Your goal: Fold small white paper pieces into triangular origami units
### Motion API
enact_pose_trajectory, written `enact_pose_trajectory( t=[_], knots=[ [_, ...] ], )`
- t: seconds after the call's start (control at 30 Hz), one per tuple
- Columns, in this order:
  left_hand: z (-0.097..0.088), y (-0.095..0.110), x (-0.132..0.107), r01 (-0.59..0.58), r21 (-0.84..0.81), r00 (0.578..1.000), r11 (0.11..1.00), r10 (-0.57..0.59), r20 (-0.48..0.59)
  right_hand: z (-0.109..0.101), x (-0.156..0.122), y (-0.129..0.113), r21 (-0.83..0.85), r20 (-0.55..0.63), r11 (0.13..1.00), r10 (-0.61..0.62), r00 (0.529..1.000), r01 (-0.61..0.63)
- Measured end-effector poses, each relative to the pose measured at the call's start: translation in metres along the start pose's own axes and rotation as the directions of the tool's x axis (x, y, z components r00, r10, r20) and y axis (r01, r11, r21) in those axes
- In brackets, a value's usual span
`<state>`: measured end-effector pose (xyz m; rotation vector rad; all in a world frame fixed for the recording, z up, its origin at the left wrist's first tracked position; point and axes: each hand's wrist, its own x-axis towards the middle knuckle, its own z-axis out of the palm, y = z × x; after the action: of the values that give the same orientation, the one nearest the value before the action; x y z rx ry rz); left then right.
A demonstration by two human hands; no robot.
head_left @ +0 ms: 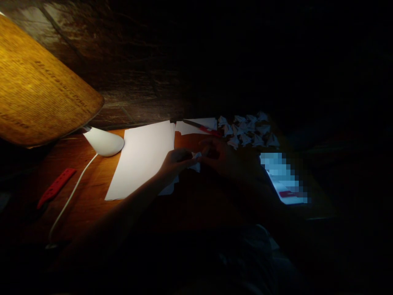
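Note:
Between my two hands, over the middle of the wooden table, is a small piece of folded white paper (195, 160). My left hand (176, 160) pinches it from the left with thumb and fingers. From the right, my right hand (216, 153) has its fingers closed at the paper's edge; this hand lies in deep shadow. Left of them, partly under my left forearm, lies a stack of white paper sheets (144, 159). Several small folded paper pieces (247, 129) sit in a group beyond my right hand.
A lamp with a yellow-brown shade (46, 90) and white base (106, 142) stands at left, its white cable (72, 196) running forward. A red strip-like object (57, 186) lies nearby. Red-handled scissors (211, 131) rest by smaller paper sheets (199, 125). A lit phone (281, 178) lies right.

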<state>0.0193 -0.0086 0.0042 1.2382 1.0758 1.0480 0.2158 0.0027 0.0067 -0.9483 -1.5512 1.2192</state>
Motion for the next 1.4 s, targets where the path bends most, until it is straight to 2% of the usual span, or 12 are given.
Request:
enact_pose_trajectory(
  t=[0.13,0.3,0.47,0.57,0.8,1.0,1.1,1.27,1.4],
  knots=[
    [-0.004,-0.005,0.002,-0.017,0.002,0.998,1.000,0.017,-0.068,0.001,0.000,0.005,0.009,0.046,1.000,0.020,0.999,-0.020],
    [-0.004,-0.006,0.002,0.001,-0.019,0.992,1.000,-0.003,-0.123,0.001,0.000,0.005,-0.071,0.051,0.994,0.090,0.995,-0.086],
    [-0.004,-0.006,0.002,0.008,-0.035,0.995,0.999,-0.011,-0.102,0.005,-0.001,0.006,-0.038,-0.056,0.999,0.020,0.998,-0.022],
    [-0.004,-0.005,0.002,0.016,-0.035,0.997,0.999,-0.018,-0.079,0.007,-0.002,0.007,-0.054,-0.077,0.999,-0.004,0.997,0.000],
    [-0.003,-0.002,0.001,-0.007,-0.080,1.000,0.997,0.006,-0.011,0.006,-0.003,0.001,0.012,-0.023,1.000,0.025,0.999,-0.025],
    [-0.001,-0.005,0.002,0.050,-0.112,0.999,0.992,-0.048,0.021,0.004,0.003,0.008,0.059,-0.100,0.995,0.084,0.991,-0.078],
    [-0.001,-0.005,0.002,0.034,-0.098,0.999,0.995,-0.032,0.020,0.005,0.005,0.012,0.091,-0.112,0.990,0.116,0.987,-0.107],
    [-0.002,-0.006,0.003,-0.030,-0.145,0.998,0.989,0.022,-0.061,0.007,0.004,0.013,0.118,-0.049,0.981,0.159,0.986,-0.152],
    [-0.002,-0.006,0.003,-0.018,-0.157,0.998,0.987,0.008,-0.062,0.006,0.002,0.013,0.009,0.022,0.995,0.096,0.995,-0.096]
  ],
)
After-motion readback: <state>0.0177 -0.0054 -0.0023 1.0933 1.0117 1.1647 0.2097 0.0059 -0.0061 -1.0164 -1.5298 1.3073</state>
